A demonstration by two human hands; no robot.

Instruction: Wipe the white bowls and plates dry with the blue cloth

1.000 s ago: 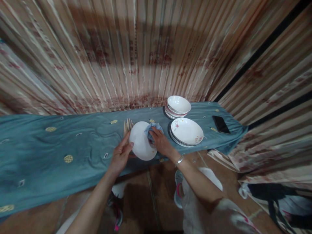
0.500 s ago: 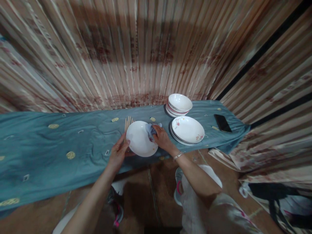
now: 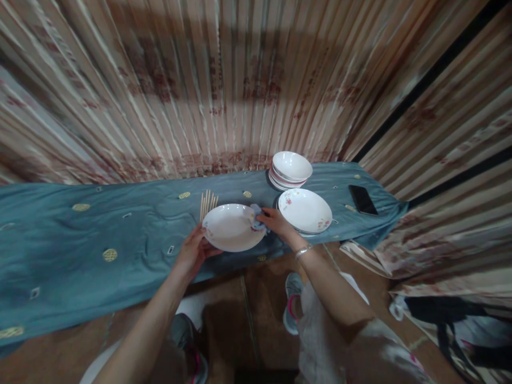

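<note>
A white plate (image 3: 232, 229) with small floral marks near its rim is held up over the table's front edge, tilted. My left hand (image 3: 196, 246) grips its left rim, thumb on top and fingers underneath. In my right hand (image 3: 276, 221) is a bunched light-blue cloth (image 3: 257, 217), pressed on the plate's right rim. Several wooden chopsticks (image 3: 207, 204) lie just behind the plate, partly hidden by it. A stack of floral plates (image 3: 305, 210) sits right of my right hand, with a stack of white bowls (image 3: 292, 167) behind it.
A teal patterned cloth (image 3: 136, 229) covers the long narrow table. A black phone (image 3: 362, 200) lies at its right end. Pleated curtains (image 3: 240, 80) hang close behind and to the right. A dark bag (image 3: 444, 309) is on the floor at right.
The plate has tipped to a flatter angle and shows its floral rim. My right hand has moved the cloth from the plate's inner right side out to the rim.
</note>
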